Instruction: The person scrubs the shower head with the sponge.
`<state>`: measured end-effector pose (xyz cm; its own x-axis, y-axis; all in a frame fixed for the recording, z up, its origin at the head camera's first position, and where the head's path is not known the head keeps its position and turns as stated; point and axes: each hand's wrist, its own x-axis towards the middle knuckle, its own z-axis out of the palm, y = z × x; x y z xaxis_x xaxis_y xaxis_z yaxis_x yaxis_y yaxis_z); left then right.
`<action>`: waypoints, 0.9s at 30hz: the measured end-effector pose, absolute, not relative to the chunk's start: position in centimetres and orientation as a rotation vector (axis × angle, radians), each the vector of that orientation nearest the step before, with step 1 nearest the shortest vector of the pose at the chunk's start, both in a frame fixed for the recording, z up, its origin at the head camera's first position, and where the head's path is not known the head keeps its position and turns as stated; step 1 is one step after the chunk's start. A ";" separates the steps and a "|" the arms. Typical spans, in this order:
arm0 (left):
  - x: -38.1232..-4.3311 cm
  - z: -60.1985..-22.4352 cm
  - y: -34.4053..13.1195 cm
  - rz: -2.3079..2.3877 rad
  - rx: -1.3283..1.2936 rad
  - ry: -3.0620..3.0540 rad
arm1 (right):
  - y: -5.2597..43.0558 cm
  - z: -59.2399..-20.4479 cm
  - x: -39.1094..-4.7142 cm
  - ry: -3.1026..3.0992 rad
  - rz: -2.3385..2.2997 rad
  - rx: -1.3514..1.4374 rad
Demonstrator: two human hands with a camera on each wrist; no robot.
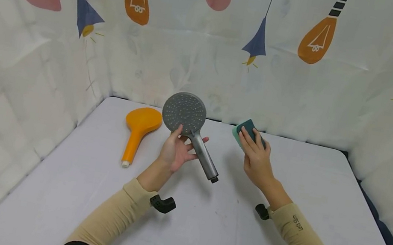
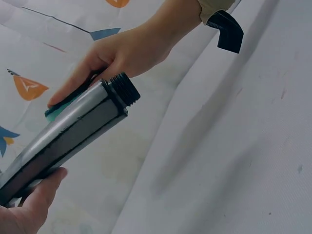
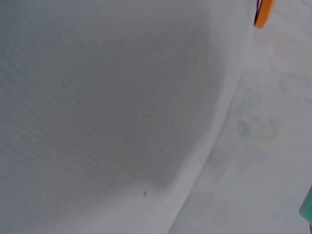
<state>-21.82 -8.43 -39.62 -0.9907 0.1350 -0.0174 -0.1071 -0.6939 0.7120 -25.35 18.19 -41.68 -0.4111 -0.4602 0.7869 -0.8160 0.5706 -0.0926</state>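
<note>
Near the far middle of the table, my left hand (image 1: 174, 152) grips a grey shower head (image 1: 184, 112) by its neck. Its round nozzle face is turned toward the head camera, and the handle slants down to the right. In the left wrist view, the silver handle (image 2: 63, 134) shows a black threaded end. My right hand (image 1: 259, 161) holds a green sponge (image 1: 236, 134) with a dark scouring side, apart from the shower head and to its right. Its fingers lie over the dark side. Only a corner of the sponge (image 3: 306, 209) enters the right wrist view.
An orange shower head (image 1: 133, 140) with a white end lies left of my left hand. White cloth covers the table (image 1: 197, 235). Printed curtains (image 1: 213, 69) hang along the back and sides, close to the table's edges.
</note>
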 end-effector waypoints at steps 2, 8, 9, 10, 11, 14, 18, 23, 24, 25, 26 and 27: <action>-21.8 -39.6 -8.5 2.783 0.036 1.154 | 18.1 -41.6 -25.3 -2.058 0.624 1.025; -21.9 -39.7 -8.4 2.776 0.010 1.192 | 17.4 -41.6 -24.8 -2.046 0.676 1.066; -21.9 -39.7 -8.3 2.770 0.002 1.203 | 17.2 -41.6 -24.6 -2.048 0.687 1.076; -21.9 -39.7 -8.2 2.763 -0.012 1.213 | 16.9 -41.5 -24.4 -2.050 0.696 1.089; -22.0 -39.8 -8.2 2.757 -0.024 1.224 | 16.7 -41.4 -24.2 -2.054 0.705 1.102; -22.0 -39.9 -7.9 2.740 -0.067 1.243 | 16.0 -41.1 -23.5 -2.072 0.746 1.144; -22.1 -40.1 -7.6 2.741 -0.084 1.254 | 15.2 -40.7 -22.9 -2.100 0.831 1.178; -22.0 -40.3 -7.4 2.761 -0.030 1.261 | 14.2 -40.1 -23.0 -2.110 0.982 1.185; -21.9 -40.3 -7.3 2.762 -0.015 1.272 | 14.1 -40.0 -23.1 -2.106 1.022 1.186; -21.9 -40.4 -7.2 2.765 -0.006 1.281 | 13.9 -39.8 -23.1 -2.103 1.067 1.185; -21.8 -40.4 -7.1 2.768 0.000 1.292 | 13.7 -39.7 -23.2 -2.097 1.108 1.188; -21.8 -40.4 -7.0 2.770 0.009 1.307 | 13.5 -39.5 -23.2 -2.097 1.141 1.190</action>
<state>-21.77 -7.05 -40.44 -0.9969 0.0737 -0.0285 -0.0689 -0.6333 0.7708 -23.22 13.52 -39.53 -0.5137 -0.4670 0.7197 -0.8580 0.2781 -0.4319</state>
